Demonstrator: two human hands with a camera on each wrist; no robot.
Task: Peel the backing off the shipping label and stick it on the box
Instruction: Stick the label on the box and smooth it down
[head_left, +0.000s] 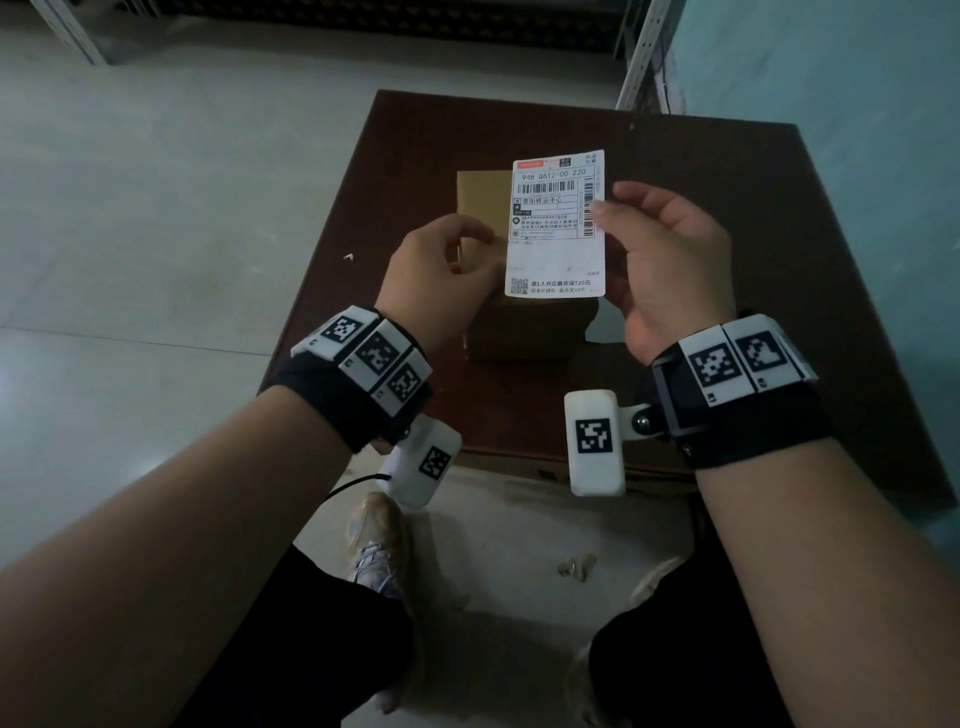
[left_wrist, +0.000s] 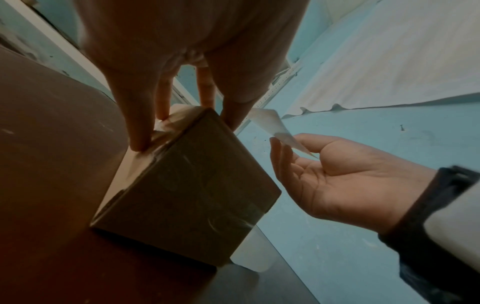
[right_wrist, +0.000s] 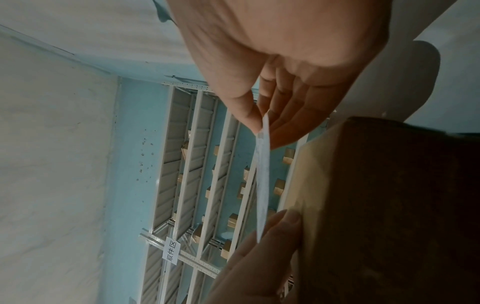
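Shipping label was held printed side up in the air over the cardboard box, not touching its top. Right hand pinched the label's right edge between thumb and fingers; the right wrist view showed the thumb on one face and the fingers on the other. Left hand sat at the label's left edge, fingers curled; its fingertips rested on the box's top edge in the left wrist view. Whether it also gripped the label could not be told. The box stood near the middle of the dark brown table. A pale sheet lay flat on the table at the box's right side.
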